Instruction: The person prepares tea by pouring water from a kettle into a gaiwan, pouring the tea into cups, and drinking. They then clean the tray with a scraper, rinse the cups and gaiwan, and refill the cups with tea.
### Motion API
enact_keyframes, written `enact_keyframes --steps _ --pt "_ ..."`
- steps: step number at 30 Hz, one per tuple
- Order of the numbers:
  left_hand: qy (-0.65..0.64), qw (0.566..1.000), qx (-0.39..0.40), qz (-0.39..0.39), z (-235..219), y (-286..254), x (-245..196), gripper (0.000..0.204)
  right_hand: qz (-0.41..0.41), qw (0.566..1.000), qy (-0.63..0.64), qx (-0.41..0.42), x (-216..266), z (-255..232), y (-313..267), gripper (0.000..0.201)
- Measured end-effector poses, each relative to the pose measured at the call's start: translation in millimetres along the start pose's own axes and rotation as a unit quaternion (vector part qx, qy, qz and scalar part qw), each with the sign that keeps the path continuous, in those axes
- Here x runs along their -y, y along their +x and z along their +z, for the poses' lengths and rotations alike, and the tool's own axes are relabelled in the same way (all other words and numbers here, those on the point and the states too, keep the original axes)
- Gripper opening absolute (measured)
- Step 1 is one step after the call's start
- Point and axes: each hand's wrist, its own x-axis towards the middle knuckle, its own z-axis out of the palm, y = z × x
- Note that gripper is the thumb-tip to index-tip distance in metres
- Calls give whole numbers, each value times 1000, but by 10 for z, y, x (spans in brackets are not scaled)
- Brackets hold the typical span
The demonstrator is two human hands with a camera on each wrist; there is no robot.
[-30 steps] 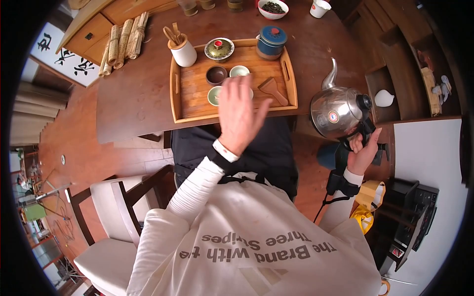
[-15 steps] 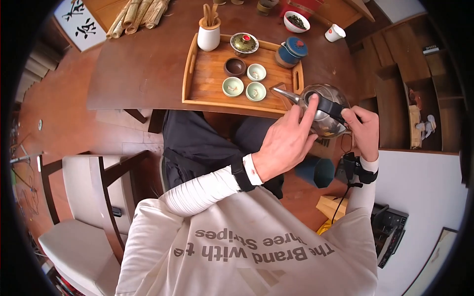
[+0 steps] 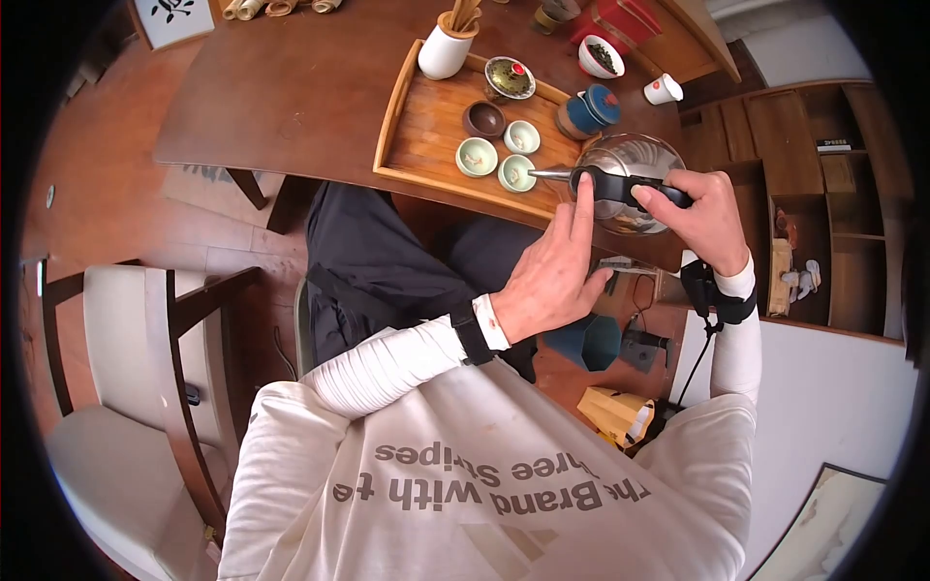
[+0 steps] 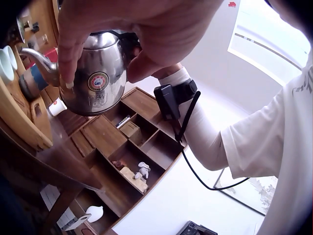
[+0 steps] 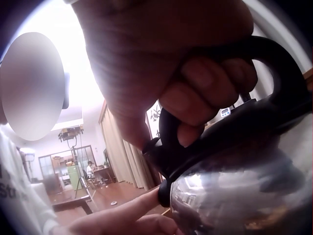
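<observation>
My right hand (image 3: 712, 215) grips the black handle of a shiny steel kettle (image 3: 635, 221); in the right wrist view its fingers wrap the handle. The kettle is tilted, its spout (image 3: 549, 175) over the nearest of three pale green cups (image 3: 517, 174). My left hand (image 3: 550, 266) lies beside the kettle, fingers extended, with the index fingertip at the front of the black lid. In the left wrist view the kettle (image 4: 93, 81) shows a round badge, with left fingers across its front. A dark brown cup (image 3: 484, 119) sits behind the green ones on the wooden tray (image 3: 417, 136).
A lidded bowl (image 3: 510, 77), a blue lidded pot (image 3: 588, 109) and a white tool holder (image 3: 447, 48) stand along the tray's back. Beyond are a bowl of leaves (image 3: 601, 58) and a white cup (image 3: 664, 89). A wooden shelf unit (image 3: 823, 213) is at the right.
The kettle has come left from beside the table to the tray and tilted spout-down. My left hand has moved from above the cups to the kettle's lid. The head view has turned right.
</observation>
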Motion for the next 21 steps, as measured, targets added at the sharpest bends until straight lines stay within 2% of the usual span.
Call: enact_keyframes --steps 5,9,11,15,21 --pt "-20 999 15 -20 -86 -8 -62 108 3 999 -25 20 -38 -33 57 40" --pt "-20 1000 5 -11 -72 -27 -54 107 -2 1000 3 12 -64 -22 41 39" --pt "20 1000 -5 5 -54 -21 -16 105 -8 1000 -3 8 -80 -18 36 39" --pt "11 1000 -1 -11 -48 -41 -21 102 2 1000 17 4 -103 -1 25 39" --pt "-22 997 -49 56 28 -78 84 99 44 997 58 2 -233 72 87 42"
